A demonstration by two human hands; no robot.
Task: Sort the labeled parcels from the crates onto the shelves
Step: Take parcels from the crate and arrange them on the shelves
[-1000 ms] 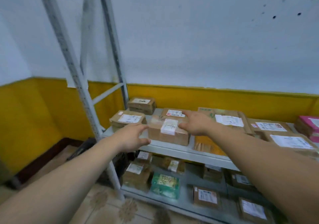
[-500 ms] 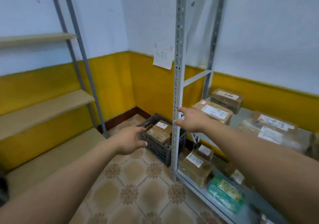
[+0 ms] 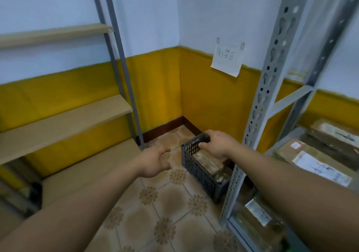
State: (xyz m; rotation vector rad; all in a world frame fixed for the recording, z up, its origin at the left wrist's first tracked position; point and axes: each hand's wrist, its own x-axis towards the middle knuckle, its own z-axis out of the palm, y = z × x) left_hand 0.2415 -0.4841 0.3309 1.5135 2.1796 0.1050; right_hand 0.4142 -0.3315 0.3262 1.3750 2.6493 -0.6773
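Observation:
A dark plastic crate [image 3: 196, 169] stands on the tiled floor in the corner, against the grey metal shelf post [image 3: 258, 104]. Brown taped parcels [image 3: 208, 163] lie inside it. My right hand [image 3: 218, 146] is over the crate's far end, fingers bent down at the top parcel and the rim, with nothing lifted. My left hand [image 3: 155, 161] hovers just left of the crate, fingers loosely curled and holding nothing. Labeled parcels [image 3: 318, 160] lie on the metal shelf at right.
Wooden shelves [image 3: 64, 123] on a grey frame run along the left wall, with a low board beneath. A handwritten paper note [image 3: 227, 59] hangs on the wall. More parcels [image 3: 256, 213] sit on the lower metal shelf.
My view swung left from the metal shelf to the corner. Both hands left the shelved parcels and dropped toward the crate; my right hand now reaches into it.

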